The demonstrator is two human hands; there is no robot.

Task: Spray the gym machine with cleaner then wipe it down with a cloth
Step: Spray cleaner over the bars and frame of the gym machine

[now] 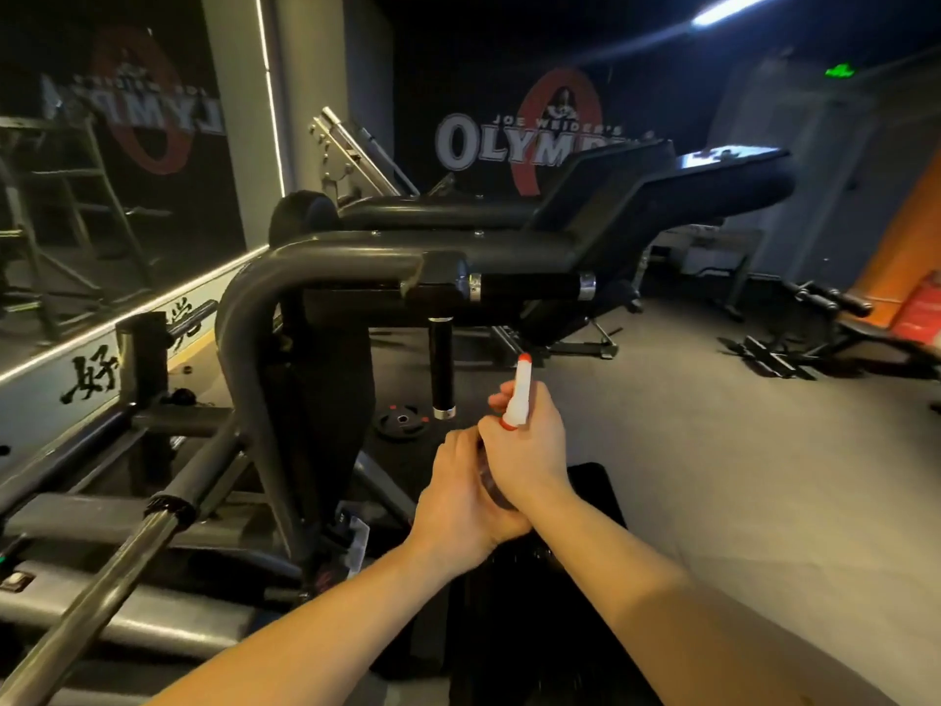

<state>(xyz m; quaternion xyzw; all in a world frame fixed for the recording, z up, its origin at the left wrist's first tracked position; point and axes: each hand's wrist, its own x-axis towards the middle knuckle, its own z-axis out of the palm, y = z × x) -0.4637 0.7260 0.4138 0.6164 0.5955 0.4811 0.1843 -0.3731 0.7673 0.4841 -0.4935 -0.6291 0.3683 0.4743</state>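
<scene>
1. Both hands are on the spray bottle (pixel 519 394), low in the middle of the view. The left hand (pixel 458 496) is wrapped round the dark body of the bottle from the left. The right hand (pixel 534 450) grips the neck just under the white head, fingers curled round it. Can't tell if a finger is actually on the trigger.
2. The gym machine (pixel 315 257) is ahead of the hands and off to the left: a big bent black tube frame, with a short handle (pixel 529 286) sticking out to the right and a hanging grip (pixel 441 364) dropping below it.
3. The bit that matters: the bottle's long axis runs near to far, red tip at the far end, and it lines up roughly with the hanging grip, which sits just beyond and slightly left of the tip. The frame is further left, so hitting that would need a swing to the left.
4. The right hand is the one nearer the nozzle and the handles; the left hand is nearer the frame.
5. My read is the spray step is only getting set up, nothing looks wet from here, though it's dim.
6. No cloth anywhere I can see, so the wipe isn't on yet.
7. Other stuff: a black pad (pixel 601 491) under the forearms, a weight plate (pixel 402 417) on the floor, a steel bar (pixel 102 583) near left.
</scene>
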